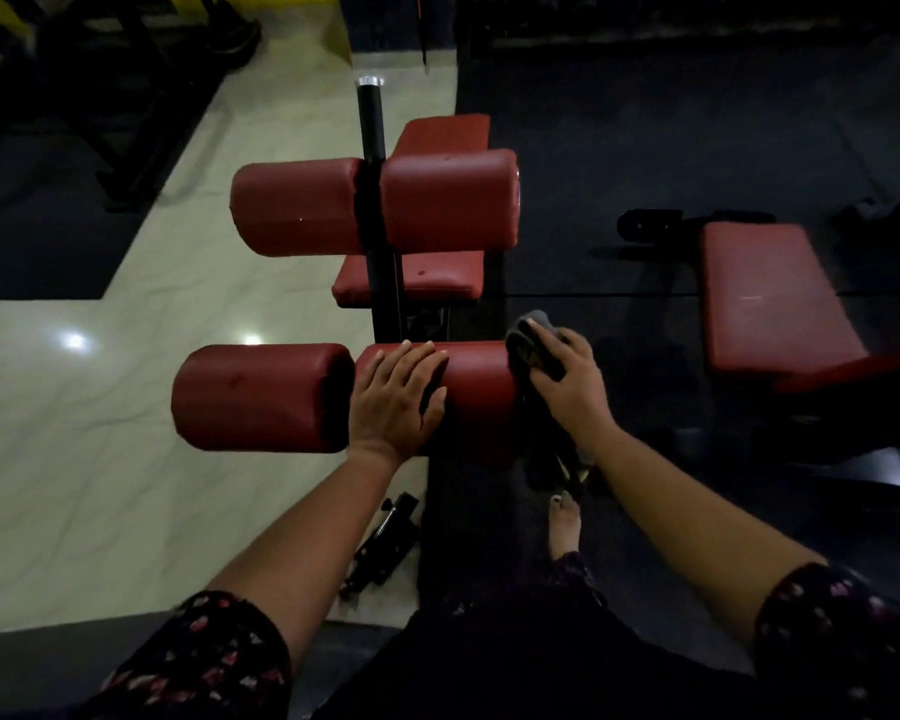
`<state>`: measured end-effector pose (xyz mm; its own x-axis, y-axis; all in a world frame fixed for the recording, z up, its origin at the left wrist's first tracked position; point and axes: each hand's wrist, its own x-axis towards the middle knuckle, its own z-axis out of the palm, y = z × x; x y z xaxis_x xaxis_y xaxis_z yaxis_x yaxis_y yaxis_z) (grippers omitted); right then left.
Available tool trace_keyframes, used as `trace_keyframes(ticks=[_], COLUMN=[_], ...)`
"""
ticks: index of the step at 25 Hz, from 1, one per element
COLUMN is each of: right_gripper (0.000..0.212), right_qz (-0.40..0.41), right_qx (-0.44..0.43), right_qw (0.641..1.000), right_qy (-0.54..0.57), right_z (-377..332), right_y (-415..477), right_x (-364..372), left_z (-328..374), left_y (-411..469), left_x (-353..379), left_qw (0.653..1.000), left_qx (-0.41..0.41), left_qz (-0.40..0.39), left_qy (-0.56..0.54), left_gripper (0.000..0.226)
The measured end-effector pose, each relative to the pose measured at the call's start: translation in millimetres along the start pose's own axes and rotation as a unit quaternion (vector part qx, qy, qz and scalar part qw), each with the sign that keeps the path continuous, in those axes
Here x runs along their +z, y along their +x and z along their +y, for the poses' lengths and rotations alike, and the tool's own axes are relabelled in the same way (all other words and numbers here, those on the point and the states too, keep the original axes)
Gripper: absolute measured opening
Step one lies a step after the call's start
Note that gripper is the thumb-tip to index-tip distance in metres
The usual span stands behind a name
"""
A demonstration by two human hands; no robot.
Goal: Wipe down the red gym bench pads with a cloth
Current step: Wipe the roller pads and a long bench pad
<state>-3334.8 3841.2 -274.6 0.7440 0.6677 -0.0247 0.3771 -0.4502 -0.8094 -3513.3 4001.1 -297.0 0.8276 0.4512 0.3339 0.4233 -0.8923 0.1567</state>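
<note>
Low light, looking down over my own arms. My left hand lies flat on top of the near right roller pad, fingers straight and spread, holding nothing, palm resting on the red vinyl close to the inner end.

My right hand grips the grey cloth, fingers curled over it, and holds it against the outer end of that same roller. The cloth bunches up above my fingers at the roller's top edge, and a dark tail of it hangs down below my wrist.

The near left roller pad sits just beside my left hand, across a dark gap, untouched. Beyond it the far left roller pad and far right roller pad flank a black upright post with a shiny cap. A flat red seat pad shows under and behind the far pair.

Well off to the right, a second flat red pad stands on the dark floor mat. To the left, pale glossy floor tiles catch two light spots. My bare foot shows below the right roller; a small black metal part lies on the tiles near it. Both sleeves are dark with a floral print
</note>
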Motion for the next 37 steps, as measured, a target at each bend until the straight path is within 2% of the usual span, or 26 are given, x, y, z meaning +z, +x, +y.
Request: trace_keyframes(ticks=[3, 7, 8, 10, 12, 13, 16, 18, 20, 24, 26, 28, 30, 32, 34, 37], right_gripper=[0.062, 0.074, 0.077, 0.085, 0.084, 0.083, 0.079, 0.075, 0.069, 0.055, 0.051, 0.051, 0.053, 0.056, 0.057, 0.058], right_qz=[-0.018, 0.045, 0.036, -0.031, -0.057, -0.044, 0.027, 0.019, -0.038, -0.169, -0.262, -0.348, -0.417, -0.468, -0.482, -0.518], right_qx=[0.006, -0.100, -0.099, -0.056, -0.026, -0.027, -0.072, -0.054, -0.024, -0.009, 0.020, -0.015, -0.095, -0.186, -0.249, -0.233], right_qw=[1.000, 0.994, 0.994, 0.998, 0.996, 0.997, 0.996, 0.997, 0.998, 0.985, 0.962, 0.929, 0.892, 0.850, 0.820, 0.805], right_qy=[0.001, 0.023, 0.022, -0.001, -0.056, -0.055, 0.040, 0.053, 0.046, -0.042, -0.072, -0.127, -0.149, -0.154, -0.185, -0.174], right_z=[0, 29, 44, 71, 85, 83, 56, 36, 23, 6, -2, -15, -42, -74, -94, -74], right_y=[12, -56, -79, -115, -129, -124, -81, -44, -12, 55, 86, 116, 136, 142, 140, 155], right_x=[0, 20, 27, 40, 45, 43, 28, 12, -6, -26, -33, -35, -20, 8, 33, 30], left_z=[0, 1, 2, 3, 3, 3, 4, 2, 2, 2, 2, 4, 10, 25, 55, 105], left_y=[0, -1, 0, -1, -1, -1, -1, -1, -1, 0, -3, -1, 6, 11, 15, 17], left_x=[0, 1, 0, -1, -2, -1, 0, 1, 2, 5, 7, 4, -4, -6, 2, 20], left_qw=[1.000, 1.000, 1.000, 0.999, 0.999, 0.999, 0.999, 0.999, 0.999, 0.998, 0.998, 0.999, 0.998, 0.981, 0.945, 0.871], left_qx=[0.004, 0.006, 0.006, 0.006, 0.012, 0.013, 0.006, 0.008, 0.011, 0.014, 0.011, 0.007, -0.048, -0.180, -0.308, -0.461], left_qz=[0.001, 0.019, 0.022, 0.030, 0.037, 0.038, 0.041, 0.046, 0.052, 0.060, 0.058, 0.043, 0.036, 0.055, 0.084, 0.141], left_qy=[0.004, 0.008, 0.007, 0.008, 0.008, 0.009, 0.012, 0.013, 0.014, 0.011, 0.007, 0.005, -0.011, -0.052, -0.073, -0.094], left_gripper=[0.049, 0.049, 0.049, 0.048, 0.047, 0.047, 0.047, 0.047, 0.047, 0.046, 0.047, 0.046, 0.041, 0.043, 0.048, 0.060])
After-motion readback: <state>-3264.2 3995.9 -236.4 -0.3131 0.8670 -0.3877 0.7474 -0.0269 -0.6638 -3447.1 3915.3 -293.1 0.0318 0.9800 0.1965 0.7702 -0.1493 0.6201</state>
